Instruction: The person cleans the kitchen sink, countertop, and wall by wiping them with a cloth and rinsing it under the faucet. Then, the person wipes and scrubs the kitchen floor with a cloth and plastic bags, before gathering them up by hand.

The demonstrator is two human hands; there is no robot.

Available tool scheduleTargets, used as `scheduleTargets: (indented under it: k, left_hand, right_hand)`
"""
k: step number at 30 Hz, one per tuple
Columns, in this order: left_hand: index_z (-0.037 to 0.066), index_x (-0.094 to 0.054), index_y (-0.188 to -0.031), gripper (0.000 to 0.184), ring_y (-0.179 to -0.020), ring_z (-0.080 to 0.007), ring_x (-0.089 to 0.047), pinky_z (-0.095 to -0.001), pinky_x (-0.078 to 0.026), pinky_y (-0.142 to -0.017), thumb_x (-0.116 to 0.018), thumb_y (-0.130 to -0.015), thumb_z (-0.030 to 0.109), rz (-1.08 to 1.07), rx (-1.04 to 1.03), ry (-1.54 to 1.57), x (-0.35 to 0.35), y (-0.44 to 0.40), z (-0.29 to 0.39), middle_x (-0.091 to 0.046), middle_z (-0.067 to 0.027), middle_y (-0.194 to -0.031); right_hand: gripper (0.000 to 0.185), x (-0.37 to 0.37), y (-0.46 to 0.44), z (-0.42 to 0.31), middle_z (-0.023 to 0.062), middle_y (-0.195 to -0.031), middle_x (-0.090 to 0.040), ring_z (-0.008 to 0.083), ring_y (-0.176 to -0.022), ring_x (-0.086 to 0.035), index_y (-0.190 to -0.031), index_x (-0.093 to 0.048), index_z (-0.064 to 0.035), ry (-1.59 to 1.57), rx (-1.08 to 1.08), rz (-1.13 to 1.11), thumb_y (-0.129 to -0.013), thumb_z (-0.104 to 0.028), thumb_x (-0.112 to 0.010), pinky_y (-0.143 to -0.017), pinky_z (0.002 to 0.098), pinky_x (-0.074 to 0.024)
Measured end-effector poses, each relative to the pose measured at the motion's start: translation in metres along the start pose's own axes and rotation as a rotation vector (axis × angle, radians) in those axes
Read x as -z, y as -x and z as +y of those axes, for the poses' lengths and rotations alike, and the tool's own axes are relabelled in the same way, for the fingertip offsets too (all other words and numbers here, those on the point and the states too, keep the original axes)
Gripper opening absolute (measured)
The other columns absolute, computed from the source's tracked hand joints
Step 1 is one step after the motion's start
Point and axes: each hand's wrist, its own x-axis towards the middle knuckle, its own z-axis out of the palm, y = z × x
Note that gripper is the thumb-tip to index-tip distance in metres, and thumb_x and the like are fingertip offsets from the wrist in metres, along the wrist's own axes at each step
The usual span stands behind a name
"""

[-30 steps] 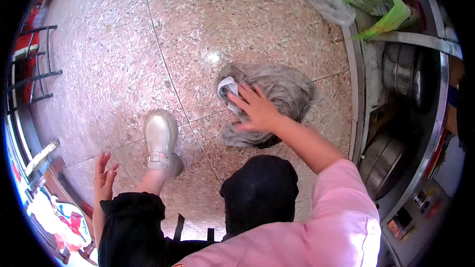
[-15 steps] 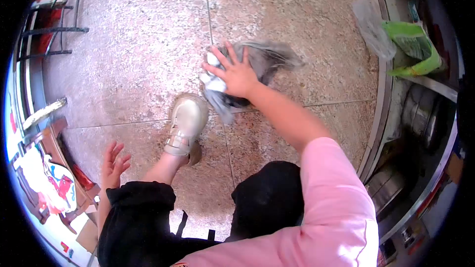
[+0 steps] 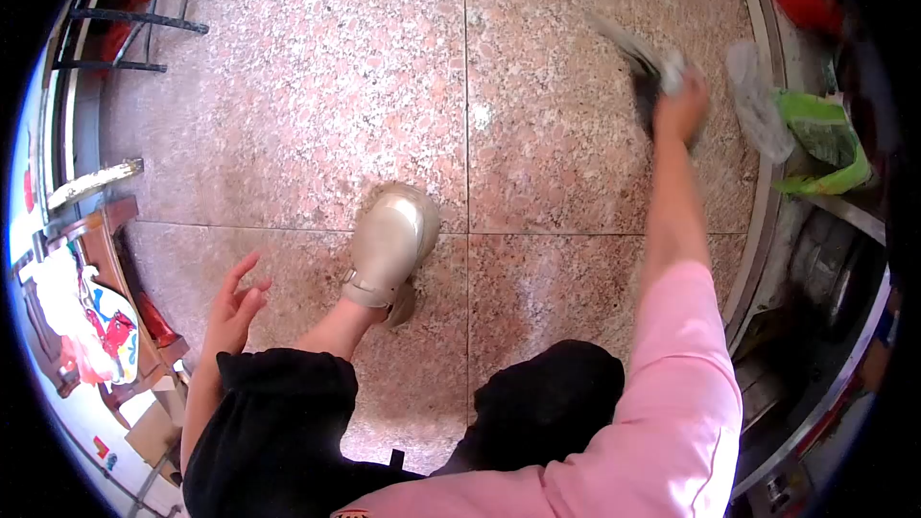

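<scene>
A bunched grey and dark cloth [image 3: 648,77] is at the upper right of the tiled floor [image 3: 537,153], with a thin end trailing up and left. My right hand [image 3: 683,107] grips it from the right side, the arm stretched forward. Motion blurs the cloth and fingertips, and I cannot tell how much of the cloth touches the floor. My left hand [image 3: 235,310] hangs beside my left knee, fingers apart and holding nothing.
My beige shoe [image 3: 395,238] is planted near the middle. At right are a clear plastic bag [image 3: 758,101], a green bag [image 3: 830,149] and a low shelf with metal pots. Black metal legs [image 3: 139,14] and a wooden chair [image 3: 106,240] stand at left.
My right hand has swept the cloth from the floor's middle to the upper right. The flat, spread hand has closed around it, and the cloth is more bunched. My left hand stays by the knee.
</scene>
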Motion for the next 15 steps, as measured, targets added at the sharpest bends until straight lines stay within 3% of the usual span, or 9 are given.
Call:
scheduleTargets:
  k: [2,3,4,5,6,8,10,15]
  left_hand:
    - [0.008,-0.034,-0.133,0.048,-0.107,-0.0186,-0.052,-0.0276,-0.043,-0.084,-0.051,-0.089,0.017,0.035,0.043,0.044,0.008,0.002,-0.013,-0.039,-0.0048,-0.133]
    - [0.007,-0.035,-0.133,0.047,-0.107,-0.0184,-0.052,-0.0272,-0.043,-0.084,-0.051,-0.089,0.014,0.037,0.055,0.068,0.010,-0.001,-0.019,-0.041,-0.0049,-0.131]
    - [0.008,-0.035,-0.133,0.048,-0.106,-0.0176,-0.052,-0.0268,-0.044,-0.082,-0.052,-0.089,0.018,0.067,0.064,0.055,0.011,-0.003,-0.026,-0.041,-0.0049,-0.131]
    - [0.008,-0.035,-0.133,0.049,-0.105,-0.0174,-0.052,-0.0269,-0.044,-0.082,-0.053,-0.089,0.020,0.054,0.061,0.059,0.008,-0.004,-0.026,-0.041,-0.0049,-0.131]
    - [0.008,-0.035,-0.133,0.049,-0.105,-0.0172,-0.052,-0.0269,-0.045,-0.082,-0.053,-0.089,0.021,0.048,0.060,0.056,0.008,-0.004,-0.022,-0.041,-0.0049,-0.131]
    - [0.008,-0.035,-0.132,0.050,-0.104,-0.0170,-0.052,-0.0272,-0.045,-0.082,-0.054,-0.088,0.024,0.028,0.062,0.049,0.008,-0.009,-0.014,-0.041,-0.0048,-0.131]
    - [0.008,-0.035,-0.132,0.052,-0.104,-0.0169,-0.052,-0.0276,-0.045,-0.082,-0.055,-0.088,0.026,-0.024,0.085,0.044,0.004,-0.013,-0.005,-0.040,-0.0047,-0.132]
    - [0.009,-0.035,-0.132,0.051,-0.104,-0.0175,-0.053,-0.0283,-0.044,-0.082,-0.055,-0.088,0.024,-0.024,0.022,-0.031,-0.002,-0.031,0.016,-0.040,-0.0050,-0.132]
  right_hand:
    - [0.050,0.017,0.041,0.067,0.0189,-0.116,-0.050,0.0353,-0.103,-0.050,-0.124,-0.048,-0.0113,0.187,0.032,0.032,-0.076,-0.006,-0.060,-0.085,0.0409,-0.0426]
    - [0.055,0.033,0.070,0.084,0.0206,-0.119,-0.046,0.0368,-0.108,-0.046,-0.128,-0.043,-0.0121,0.124,0.076,-0.008,-0.076,-0.004,-0.059,-0.089,0.0401,-0.0395]
    - [0.058,0.057,0.094,0.077,0.0185,-0.124,-0.042,0.0369,-0.117,-0.039,-0.131,-0.040,-0.0130,-0.030,-0.061,-0.196,-0.076,-0.005,-0.058,-0.098,0.0432,-0.0307]
    - [0.066,0.064,0.138,0.081,0.0184,-0.131,-0.034,0.0393,-0.126,-0.027,-0.134,-0.035,-0.0131,0.114,0.047,-0.200,-0.075,-0.017,-0.063,-0.103,0.0489,-0.0214]
    - [0.076,0.087,0.164,0.050,0.0211,-0.139,-0.022,0.0429,-0.130,-0.015,-0.136,-0.032,-0.0141,0.046,0.057,-0.286,-0.070,-0.032,-0.066,-0.104,0.0542,-0.0121]
    - [0.087,0.102,0.194,0.009,0.0233,-0.142,-0.015,0.0411,-0.133,-0.009,-0.136,-0.032,-0.0242,0.047,0.224,-0.535,-0.062,-0.049,-0.070,-0.101,0.0613,-0.0053]
    - [0.083,0.101,0.176,-0.039,0.0211,-0.142,-0.017,0.0412,-0.132,-0.011,-0.134,-0.035,-0.0304,0.000,0.386,-0.681,-0.061,-0.052,-0.069,-0.100,0.0630,-0.0082]
    - [0.061,0.024,0.073,-0.100,0.0079,-0.145,-0.020,0.0300,-0.135,-0.012,-0.130,-0.040,-0.0337,-0.199,0.557,-0.617,-0.074,-0.051,-0.058,-0.103,0.0612,-0.0090]
